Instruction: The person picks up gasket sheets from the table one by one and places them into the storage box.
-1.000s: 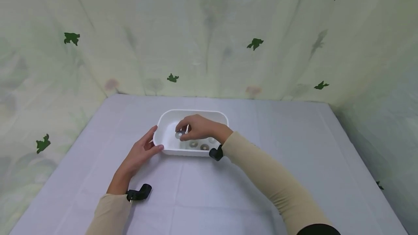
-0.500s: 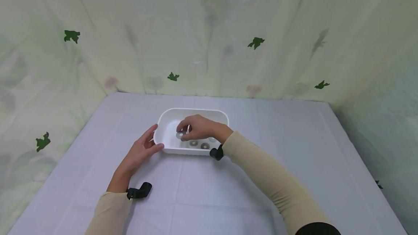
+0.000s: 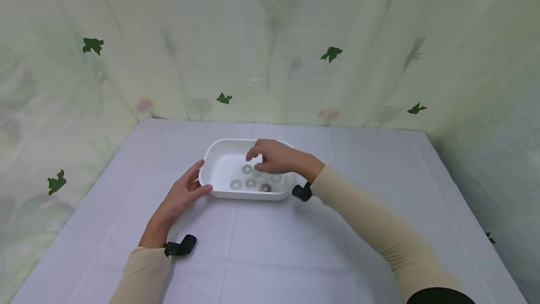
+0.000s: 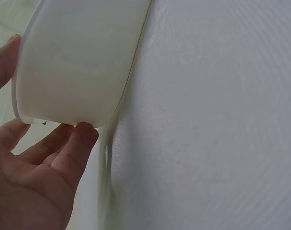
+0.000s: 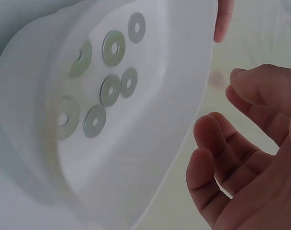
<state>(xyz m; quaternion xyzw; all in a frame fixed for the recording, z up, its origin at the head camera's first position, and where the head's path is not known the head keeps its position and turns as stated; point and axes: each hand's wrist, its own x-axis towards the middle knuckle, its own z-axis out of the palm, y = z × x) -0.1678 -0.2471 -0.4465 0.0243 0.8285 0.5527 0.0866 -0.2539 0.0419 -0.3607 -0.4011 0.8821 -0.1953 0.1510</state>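
Flat metal washers with centre holes lie spread on the floor of a white rectangular tray (image 3: 223,142). In the head view one washer (image 3: 236,185) is nearest the tray's left front, and a darker washer (image 3: 265,187) sits by the front wall. My left hand (image 3: 181,198) holds the tray's left end, thumb at the front corner and fingers along the outer wall (image 4: 78,62). Above the tray's right half hovers my right hand (image 3: 278,156), fingers loosely bent and thumb apart, with nothing between them. It partly hides the washers below. The right wrist view shows several washers (image 5: 114,48) lying flat.
A white cloth (image 3: 287,247) covers the table under the tray. Behind it hangs a pale curtain (image 3: 270,46) with green leaf-like shapes. Black wrist cameras (image 3: 180,246) are strapped at both sleeves.
My right hand has let go of a washer, which now lies at the tray's left front, and has moved right and slightly back. The left hand stays on the tray's end.
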